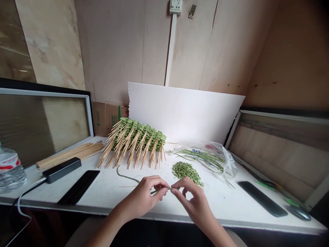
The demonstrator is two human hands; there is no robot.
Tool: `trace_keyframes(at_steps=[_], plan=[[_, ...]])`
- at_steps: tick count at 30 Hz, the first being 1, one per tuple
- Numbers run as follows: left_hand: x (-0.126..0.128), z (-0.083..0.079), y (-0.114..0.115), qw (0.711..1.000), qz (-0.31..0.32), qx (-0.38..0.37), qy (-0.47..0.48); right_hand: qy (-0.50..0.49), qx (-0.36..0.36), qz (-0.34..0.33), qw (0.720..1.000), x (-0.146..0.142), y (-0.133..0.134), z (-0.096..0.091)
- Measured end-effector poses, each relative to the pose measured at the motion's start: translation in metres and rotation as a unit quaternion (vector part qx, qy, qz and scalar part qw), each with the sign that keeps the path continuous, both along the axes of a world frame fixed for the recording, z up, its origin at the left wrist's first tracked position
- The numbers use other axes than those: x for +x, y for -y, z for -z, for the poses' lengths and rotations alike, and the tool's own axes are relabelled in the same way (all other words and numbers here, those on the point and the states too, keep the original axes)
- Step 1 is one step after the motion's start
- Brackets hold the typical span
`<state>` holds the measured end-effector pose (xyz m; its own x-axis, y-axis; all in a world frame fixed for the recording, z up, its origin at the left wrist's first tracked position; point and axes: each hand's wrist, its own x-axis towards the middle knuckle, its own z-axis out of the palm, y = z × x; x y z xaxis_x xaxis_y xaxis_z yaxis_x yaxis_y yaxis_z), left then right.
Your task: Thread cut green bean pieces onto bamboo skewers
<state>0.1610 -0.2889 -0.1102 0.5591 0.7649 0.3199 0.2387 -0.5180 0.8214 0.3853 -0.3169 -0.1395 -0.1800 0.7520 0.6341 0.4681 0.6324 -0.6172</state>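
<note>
A long green bean (128, 177) runs from the table surface up into my left hand (145, 197). My left hand pinches it between thumb and fingertips. My right hand (194, 199) pinches the end of the same bean, close to the left fingertips. Just behind my right hand lies a heap of short cut bean pieces (186, 171). Farther back on the left is a stack of green pieces threaded on bamboo skewers (144, 133), bare ends pointing toward me. A clear plastic bag (228, 163) with long beans (200, 156) lies at the back right.
Loose bamboo skewers (72, 153) lie at left, with a black box with a cable (62, 169), a black phone (79, 187) and a water bottle (11, 169) near them. A dark slab (262, 199) and a mouse (299, 212) are at right. A white board (185, 111) stands behind.
</note>
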Motion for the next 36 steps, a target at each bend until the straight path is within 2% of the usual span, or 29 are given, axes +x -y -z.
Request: trace_keyframes(at_steps=[5, 11, 16, 25, 36], plan=[[-0.002, 0.003, -0.001, 1.000, 0.010, -0.005, 0.002, -0.001, 0.002, 0.010, 1.000, 0.003, -0.002, 0.002], [-0.010, -0.004, -0.003, 0.999, 0.026, -0.022, 0.005, -0.006, 0.011, 0.028, 1.000, 0.004, -0.003, 0.004], [-0.007, -0.005, -0.003, 0.997, 0.031, -0.063, 0.013, -0.011, 0.028, 0.024, 0.999, 0.004, -0.003, 0.004], [-0.007, -0.004, -0.005, 0.996, 0.028, -0.076, 0.046, -0.012, 0.028, 0.029, 0.999, 0.003, -0.002, 0.003], [0.001, 0.005, -0.004, 0.998, -0.035, 0.015, 0.050, -0.003, 0.056, 0.028, 0.998, 0.002, 0.000, -0.001]])
